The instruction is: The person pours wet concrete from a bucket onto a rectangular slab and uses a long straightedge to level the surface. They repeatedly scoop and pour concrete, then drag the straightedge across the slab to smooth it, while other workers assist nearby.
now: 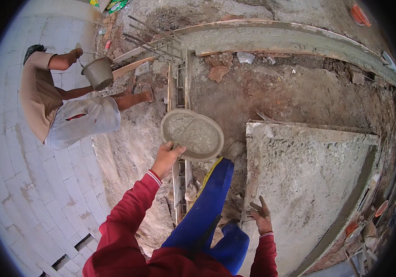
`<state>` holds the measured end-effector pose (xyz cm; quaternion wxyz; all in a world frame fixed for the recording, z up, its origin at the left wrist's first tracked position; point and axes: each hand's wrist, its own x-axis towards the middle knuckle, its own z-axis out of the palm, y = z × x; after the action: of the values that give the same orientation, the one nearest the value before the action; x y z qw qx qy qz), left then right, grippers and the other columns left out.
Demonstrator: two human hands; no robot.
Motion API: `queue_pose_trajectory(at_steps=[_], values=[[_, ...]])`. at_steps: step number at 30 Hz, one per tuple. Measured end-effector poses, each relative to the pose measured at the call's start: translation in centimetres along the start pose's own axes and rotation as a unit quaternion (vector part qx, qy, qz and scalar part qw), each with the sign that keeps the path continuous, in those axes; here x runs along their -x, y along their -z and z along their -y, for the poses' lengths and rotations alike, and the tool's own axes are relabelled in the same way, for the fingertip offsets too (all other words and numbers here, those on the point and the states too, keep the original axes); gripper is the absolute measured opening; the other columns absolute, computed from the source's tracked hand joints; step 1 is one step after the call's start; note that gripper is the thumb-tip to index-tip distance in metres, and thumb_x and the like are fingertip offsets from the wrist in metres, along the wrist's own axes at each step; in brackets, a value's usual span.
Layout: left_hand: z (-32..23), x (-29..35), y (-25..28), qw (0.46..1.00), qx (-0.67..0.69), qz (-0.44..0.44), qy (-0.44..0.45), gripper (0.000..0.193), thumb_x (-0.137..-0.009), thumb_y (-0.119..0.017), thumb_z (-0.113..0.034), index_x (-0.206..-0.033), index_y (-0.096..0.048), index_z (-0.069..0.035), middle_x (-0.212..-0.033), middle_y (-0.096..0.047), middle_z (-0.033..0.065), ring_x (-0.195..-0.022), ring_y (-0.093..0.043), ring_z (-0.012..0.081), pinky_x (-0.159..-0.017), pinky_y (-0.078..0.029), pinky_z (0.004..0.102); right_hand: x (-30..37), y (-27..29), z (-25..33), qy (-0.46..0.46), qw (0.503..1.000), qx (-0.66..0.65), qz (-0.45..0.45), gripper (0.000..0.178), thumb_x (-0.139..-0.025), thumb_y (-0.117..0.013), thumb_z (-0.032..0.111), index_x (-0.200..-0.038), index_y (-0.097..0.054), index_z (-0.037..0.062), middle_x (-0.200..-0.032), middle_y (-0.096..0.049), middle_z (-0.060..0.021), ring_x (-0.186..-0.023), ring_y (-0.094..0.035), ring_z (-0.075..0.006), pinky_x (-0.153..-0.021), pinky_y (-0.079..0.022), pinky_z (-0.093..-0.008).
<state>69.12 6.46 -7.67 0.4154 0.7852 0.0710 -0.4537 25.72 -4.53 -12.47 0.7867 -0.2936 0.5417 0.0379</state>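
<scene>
Grey basin [201, 157] of wet mix [193, 133], gripped at rim by left hand [166, 158]. Right hand [261, 217] held, fingers parted, near slab's [309, 194] left edge.

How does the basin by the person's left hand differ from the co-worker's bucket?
The basin is wide and shallow; the bucket is deep-sided. The basin shows grey mix inside; the bucket's contents cannot be seen. The person's left hand grips the basin's rim, while the co-worker's hand holds the bucket by its handle. Both are greyish and hand-held.
</scene>
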Motion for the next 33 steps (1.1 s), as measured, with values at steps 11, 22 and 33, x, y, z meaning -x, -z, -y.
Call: queue_pose_trajectory(at_steps=[11,22,33], values=[[11.5,-20.7,13.1,0.947,0.233,-0.211,0.072,0.012,-0.084,-0.069,-0.013,-0.084,-0.058,-0.009,-0.064,-0.049,0.0,-0.051,-0.046,0.0128,-0.045,-0.036,0.0295,-2.6,3.0,0.9,-0.094,0.984,0.146,-0.048,0.071,-0.088,-0.062,0.007,-0.15,-0.028,0.0012,-0.118,-0.064,-0.0248,-0.085,-0.071,-0.0246,-0.07,-0.059,-0.0329],[15.9,-25.9,12.3,0.939,0.267,-0.19,0.105,0.018,-0.089,-0.07,-0.02,-0.09,-0.053,-0.012,-0.066,-0.048,-0.0008,-0.053,-0.045,0.0132,-0.05,-0.043,0.0305,-3.1,-2.3,1.3,-0.126,0.981,0.108,-0.095,0.059,-0.093,-0.059,0.014,-0.144,-0.036,-0.0025,-0.115,-0.066,-0.0202,-0.086,-0.071,-0.0256,-0.073,-0.058,-0.0334],[15.3,-22.9,11.9,0.91,0.003,-0.399,0.108,0.059,-0.082,-0.077,-0.023,-0.129,-0.051,0.002,-0.113,-0.063,0.015,-0.111,-0.059,0.0267,-0.094,-0.046,0.0334,-2.9,-3.1,1.2,-0.107,0.982,0.103,-0.115,0.055,-0.093,-0.059,0.016,-0.141,-0.041,-0.0029,-0.112,-0.067,-0.0213,-0.082,-0.07,-0.0256,-0.069,-0.058,-0.0328]])
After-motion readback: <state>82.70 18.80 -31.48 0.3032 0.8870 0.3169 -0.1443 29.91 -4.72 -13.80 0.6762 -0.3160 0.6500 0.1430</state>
